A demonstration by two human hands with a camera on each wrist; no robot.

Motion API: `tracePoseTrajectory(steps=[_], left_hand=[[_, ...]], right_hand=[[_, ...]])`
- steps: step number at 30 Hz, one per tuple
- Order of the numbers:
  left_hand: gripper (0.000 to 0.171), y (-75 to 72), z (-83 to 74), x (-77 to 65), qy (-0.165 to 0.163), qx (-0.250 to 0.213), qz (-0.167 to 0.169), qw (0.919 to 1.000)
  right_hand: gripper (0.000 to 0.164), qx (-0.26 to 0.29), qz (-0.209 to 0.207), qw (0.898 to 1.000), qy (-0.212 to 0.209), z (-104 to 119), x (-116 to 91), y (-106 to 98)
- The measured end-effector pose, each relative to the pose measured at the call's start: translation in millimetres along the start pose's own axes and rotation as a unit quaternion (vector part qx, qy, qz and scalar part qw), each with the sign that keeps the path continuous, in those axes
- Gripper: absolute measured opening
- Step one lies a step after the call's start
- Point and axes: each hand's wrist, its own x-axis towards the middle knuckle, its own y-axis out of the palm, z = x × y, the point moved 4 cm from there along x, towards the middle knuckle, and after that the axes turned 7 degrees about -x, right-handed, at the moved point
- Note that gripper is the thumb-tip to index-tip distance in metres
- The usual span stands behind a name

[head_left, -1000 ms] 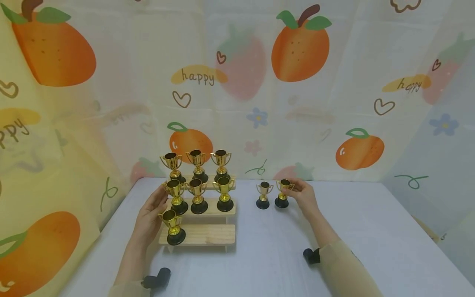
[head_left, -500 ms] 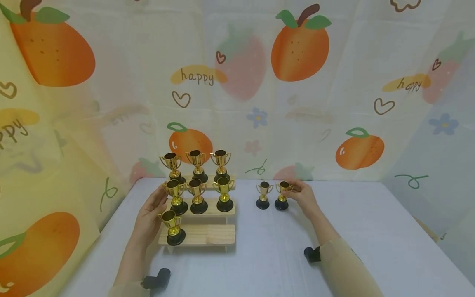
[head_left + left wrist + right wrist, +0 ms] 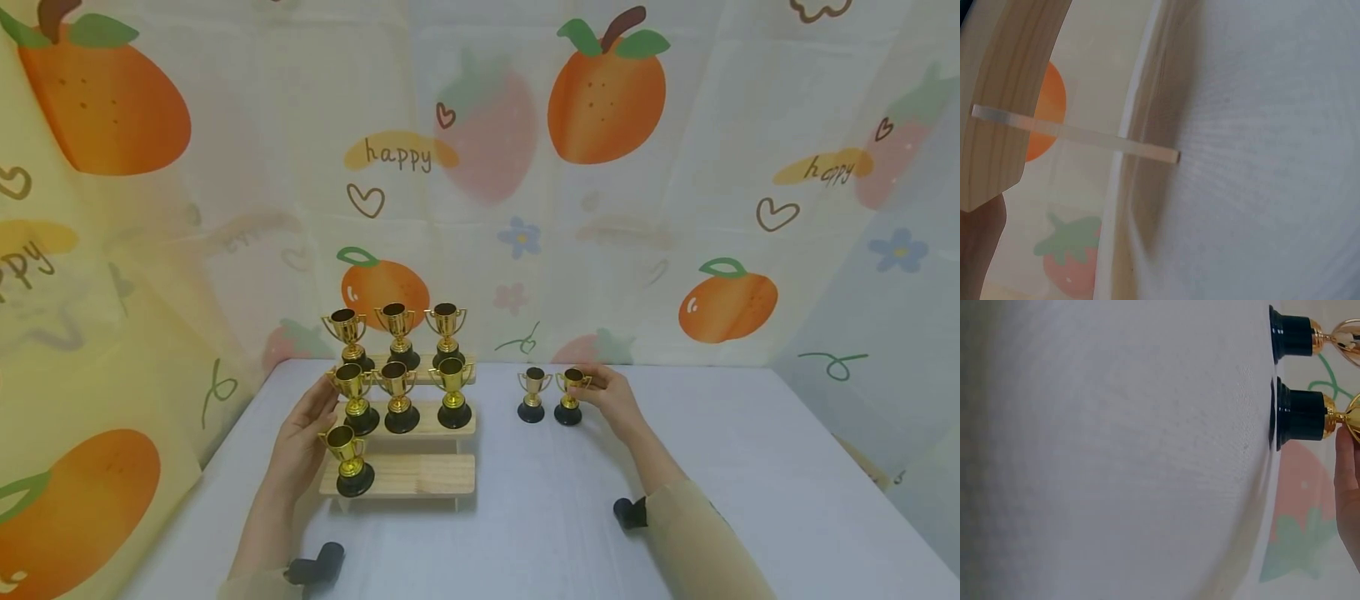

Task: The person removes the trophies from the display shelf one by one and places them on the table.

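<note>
On the right, my right hand (image 3: 609, 393) pinches the cup of a small gold trophy (image 3: 572, 379). The trophy is upright, its black base (image 3: 1300, 415) at the white tabletop; I cannot tell if it fully rests there. Left of it stands a paler gold trophy (image 3: 533, 382). My left hand (image 3: 303, 437) lies at the left end of a wooden tiered rack, its fingers touching the middle shelf (image 3: 424, 422), partly hidden behind a trophy (image 3: 351, 383). In the left wrist view, part of the hand (image 3: 982, 240) shows beside the shelf's wood (image 3: 1007, 94).
Trophies fill the rack's back and middle tiers; one trophy (image 3: 347, 450) stands at the left of the front shelf (image 3: 427, 475). A clear support bar (image 3: 1079, 134) runs under the wood. A fruit-print cloth (image 3: 465, 242) hangs behind the table.
My right hand and its trophy have come slightly down and toward the paler trophy. My left hand holds its place by the rack.
</note>
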Motion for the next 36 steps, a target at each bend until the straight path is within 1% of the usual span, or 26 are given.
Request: tracePoseTrajectory(steps=[6,11,16,25,34,36], left_hand=[[0.059,0.2,-0.1,-0.1,0.001,-0.001,0.000,1.0000],[0.060,0.0,-0.1,-0.4,-0.005,0.003,-0.002,1.0000],[0.059,-0.4,0.4,-0.5,-0.004,0.001,-0.003,1.0000],[0.061,0.2,-0.4,-0.4,-0.005,0.000,-0.001,1.0000],[0.060,0.1,-0.6,0.1,-0.004,-0.004,0.001,1.0000],[0.059,0.2,-0.4,0.0,-0.003,-0.004,0.003,1.0000]], right_hand=[[0.048,-0.004,0.005,1.000,-0.001,-4.7,1.6,-0.8],[0.047,0.000,0.009,1.000,-0.004,-3.1,-0.3,-0.7],[0.046,-0.003,0.008,1.000,-0.007,-2.7,-0.6,-0.6],[0.043,-0.013,0.004,1.000,0.006,-5.9,2.0,0.0],[0.048,-0.008,0.013,1.000,-0.005,-4.1,0.9,0.1],[0.048,-0.011,0.010,1.000,-0.001,-4.0,0.6,0.0]])
